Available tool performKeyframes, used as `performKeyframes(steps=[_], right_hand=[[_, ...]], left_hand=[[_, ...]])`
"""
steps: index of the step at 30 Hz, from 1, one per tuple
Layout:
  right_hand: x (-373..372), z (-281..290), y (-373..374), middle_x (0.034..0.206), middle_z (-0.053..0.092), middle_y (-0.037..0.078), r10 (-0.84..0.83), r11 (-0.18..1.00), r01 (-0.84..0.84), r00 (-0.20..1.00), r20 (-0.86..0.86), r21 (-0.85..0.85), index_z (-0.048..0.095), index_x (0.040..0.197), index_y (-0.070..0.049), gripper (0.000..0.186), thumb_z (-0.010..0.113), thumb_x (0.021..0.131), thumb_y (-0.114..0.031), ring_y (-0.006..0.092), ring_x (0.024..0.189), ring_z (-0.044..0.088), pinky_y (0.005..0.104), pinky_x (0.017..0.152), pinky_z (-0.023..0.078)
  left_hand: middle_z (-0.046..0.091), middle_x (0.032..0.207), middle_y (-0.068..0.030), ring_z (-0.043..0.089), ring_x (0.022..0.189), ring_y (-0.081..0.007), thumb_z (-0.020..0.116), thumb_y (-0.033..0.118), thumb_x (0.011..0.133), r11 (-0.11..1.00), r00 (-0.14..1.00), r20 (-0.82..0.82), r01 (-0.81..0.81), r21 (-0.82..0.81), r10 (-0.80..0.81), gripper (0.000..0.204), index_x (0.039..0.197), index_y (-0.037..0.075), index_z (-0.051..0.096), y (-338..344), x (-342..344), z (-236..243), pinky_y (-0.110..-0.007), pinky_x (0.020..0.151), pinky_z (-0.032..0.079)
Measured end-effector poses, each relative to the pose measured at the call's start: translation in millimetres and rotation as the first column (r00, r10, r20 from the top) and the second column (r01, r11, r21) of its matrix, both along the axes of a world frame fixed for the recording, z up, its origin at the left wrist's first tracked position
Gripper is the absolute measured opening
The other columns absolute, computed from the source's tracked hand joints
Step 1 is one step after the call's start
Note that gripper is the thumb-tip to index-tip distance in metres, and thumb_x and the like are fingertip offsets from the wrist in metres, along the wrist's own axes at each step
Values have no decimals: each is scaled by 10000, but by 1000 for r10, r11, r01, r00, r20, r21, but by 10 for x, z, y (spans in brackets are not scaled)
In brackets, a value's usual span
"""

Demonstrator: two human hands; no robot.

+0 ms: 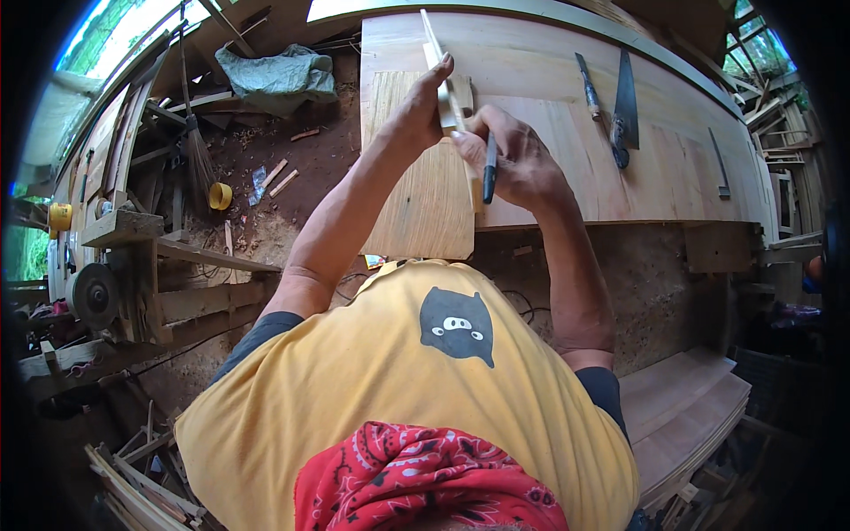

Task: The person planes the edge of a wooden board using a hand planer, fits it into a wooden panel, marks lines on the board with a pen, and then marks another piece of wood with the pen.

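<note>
My left hand (pixel 420 108) is closed round a slim pale wooden strip (pixel 432 37), holding it up on edge above the workbench. My right hand (pixel 524 161) is close beside it, with its fingers bent around a black pen (pixel 490 170) that points down toward me. The right thumb and fingertips touch the strip's lower part. Beneath both hands lies a light wooden board (pixel 423 208) on the bench. The palms hide part of the strip.
On the bench top (pixel 673 199) to the right lie a chisel-like tool (pixel 588 86), a handsaw (pixel 626 111) and a try square (pixel 718 165). At left are a broom (pixel 197 150), a yellow ring (pixel 220 196), a grinding wheel (pixel 96 295) and a crumpled sack (pixel 276 78). Stacked boards (pixel 682 407) stand lower right.
</note>
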State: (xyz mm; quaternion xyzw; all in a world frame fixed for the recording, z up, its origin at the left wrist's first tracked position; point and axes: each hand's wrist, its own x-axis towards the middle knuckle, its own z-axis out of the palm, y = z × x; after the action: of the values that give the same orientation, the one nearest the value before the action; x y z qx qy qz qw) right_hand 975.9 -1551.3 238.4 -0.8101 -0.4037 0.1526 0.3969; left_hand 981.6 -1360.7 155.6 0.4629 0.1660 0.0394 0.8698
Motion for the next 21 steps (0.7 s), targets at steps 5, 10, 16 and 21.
performKeyframes(steps=[5, 10, 16, 21], right_hand=[[-77, 138, 101, 845, 638, 63, 70, 933, -57, 997, -25, 355, 584, 993, -20, 510, 697, 969, -517, 159, 813, 605, 313, 746, 491], [-36, 226, -117, 906, 676, 56, -127, 879, 126, 991, -31, 459, 608, 1036, 24, 459, 723, 976, -416, 112, 860, 604, 271, 801, 508], [-39, 58, -127, 887, 683, 56, -209, 869, 204, 977, -40, 451, 653, 1031, -30, 491, 650, 999, -521, 119, 799, 538, 289, 769, 472], [-56, 67, -150, 889, 666, 56, -216, 871, 228, 973, -79, 435, 612, 1025, 16, 505, 668, 999, -486, 118, 835, 585, 280, 802, 494]], left_hand=[[528, 1420, -306, 597, 1237, -444, 363, 642, 1038, 861, 878, 476, 207, -464, 45, 814, 1544, 4, 364, 111, 40, -194, -547, 1097, 482], [549, 1393, -293, 619, 1199, -413, 357, 584, 1068, 762, 908, 387, 135, -634, 160, 728, 1519, 15, 401, 35, 101, -65, -524, 1048, 517], [363, 1493, -403, 551, 1232, -538, 169, 725, 1024, 582, 812, 533, 320, -747, 238, 839, 1599, 113, 197, 160, 231, -221, -616, 1021, 514], [355, 1501, -415, 541, 1237, -557, 134, 791, 983, 615, 830, 506, 277, -738, 234, 920, 1615, 123, 176, 183, 323, -274, -608, 1022, 507]])
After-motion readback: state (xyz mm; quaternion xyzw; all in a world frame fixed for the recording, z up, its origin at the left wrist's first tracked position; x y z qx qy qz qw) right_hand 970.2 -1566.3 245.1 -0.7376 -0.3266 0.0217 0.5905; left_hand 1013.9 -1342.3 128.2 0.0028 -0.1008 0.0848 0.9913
